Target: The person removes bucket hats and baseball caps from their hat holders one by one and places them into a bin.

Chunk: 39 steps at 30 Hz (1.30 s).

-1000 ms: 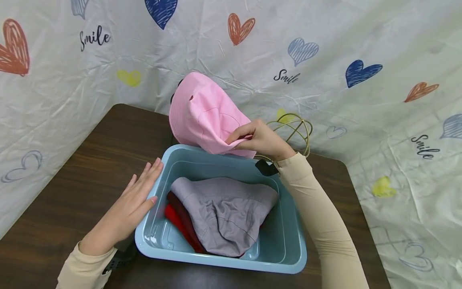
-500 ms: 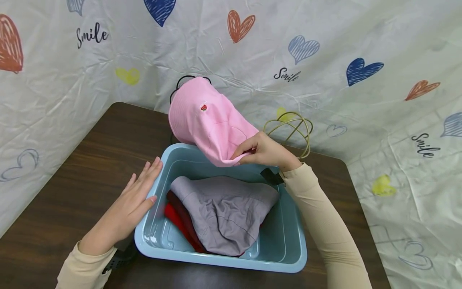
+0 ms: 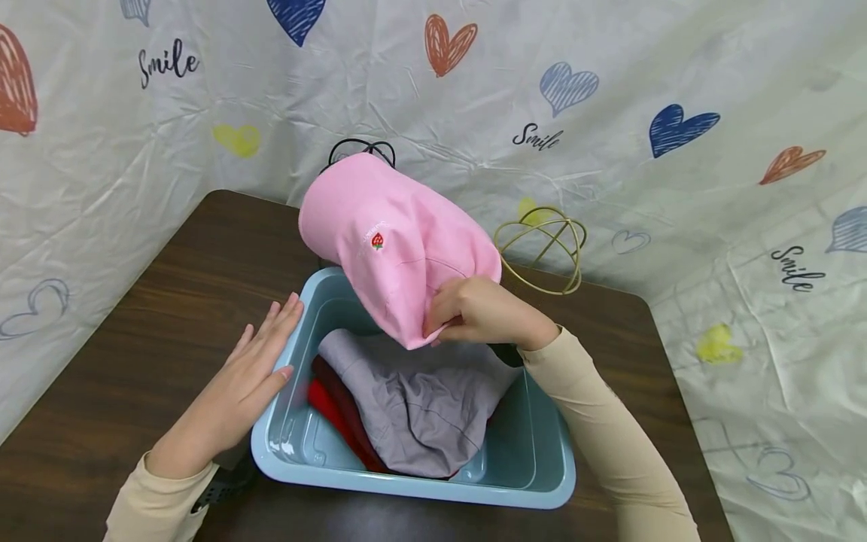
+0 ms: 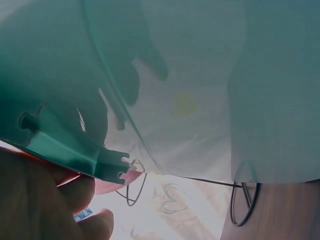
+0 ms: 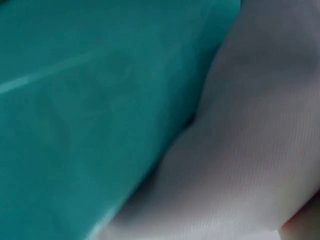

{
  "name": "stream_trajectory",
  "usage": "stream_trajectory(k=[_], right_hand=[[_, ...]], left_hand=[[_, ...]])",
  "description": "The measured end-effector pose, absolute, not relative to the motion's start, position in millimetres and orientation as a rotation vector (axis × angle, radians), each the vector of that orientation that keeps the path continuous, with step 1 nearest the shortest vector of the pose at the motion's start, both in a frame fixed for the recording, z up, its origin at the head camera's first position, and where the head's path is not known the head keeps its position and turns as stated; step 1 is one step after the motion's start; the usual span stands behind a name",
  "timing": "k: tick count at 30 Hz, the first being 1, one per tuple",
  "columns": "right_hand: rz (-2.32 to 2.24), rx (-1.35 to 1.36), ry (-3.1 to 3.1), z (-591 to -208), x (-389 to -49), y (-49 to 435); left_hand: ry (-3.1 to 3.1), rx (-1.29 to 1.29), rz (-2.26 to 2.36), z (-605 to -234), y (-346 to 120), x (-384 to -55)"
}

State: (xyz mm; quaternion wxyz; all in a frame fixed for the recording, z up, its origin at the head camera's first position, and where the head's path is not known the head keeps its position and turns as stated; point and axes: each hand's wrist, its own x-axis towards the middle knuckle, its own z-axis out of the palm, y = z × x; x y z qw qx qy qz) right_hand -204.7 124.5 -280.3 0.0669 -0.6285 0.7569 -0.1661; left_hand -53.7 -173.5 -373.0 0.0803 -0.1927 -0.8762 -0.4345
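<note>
A pink bucket hat (image 3: 379,226) with a small strawberry emblem hangs over the back part of a light blue plastic basin (image 3: 406,488). My right hand (image 3: 477,310) pinches the hat's near edge, fingers curled on the cloth. Inside the basin lies a crumpled grey hat (image 3: 427,406), on top of dark red and bright red cloth (image 3: 339,421). With fingers straight, my left hand (image 3: 237,388) rests against the basin's left rim. In the left wrist view, fingers (image 4: 82,200) show beside the basin's wall (image 4: 165,100). The basin's wall (image 5: 100,125) fills much of the right wrist view.
A gold wire stand (image 3: 549,252) is behind the basin at the right. The black wire stand (image 3: 362,148) at the back is partly hidden by the pink hat. The dark wooden table (image 3: 156,316) meets a white curtain (image 3: 440,113) printed with hearts.
My right hand has brought the pink hat forward and down from the black wire stand to over the basin, and more of the stand shows. My left hand has stayed at the rim.
</note>
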Motion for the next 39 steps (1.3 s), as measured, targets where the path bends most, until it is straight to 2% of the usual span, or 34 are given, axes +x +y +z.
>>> stream_trajectory(k=[5,20,26,39], right_hand=[[-0.349,-1.911,2.328,-286.1,-198.3,121.3],[-0.634,-1.993,2.307,-267.4,-181.0,123.5],[-0.567,-2.095,2.327,-264.1,-164.4,125.3],[-0.174,-1.861,2.309,-281.4,-129.8,129.8]], left_hand=[[-2.621,-0.568,-1.308,-372.6,-173.1,-53.2],[-2.688,-0.518,-1.199,-368.8,-173.7,-48.8],[-2.748,-0.488,-1.077,-362.5,-172.1,-48.9],[-2.742,-0.495,-1.008,-361.8,-168.4,-49.1]])
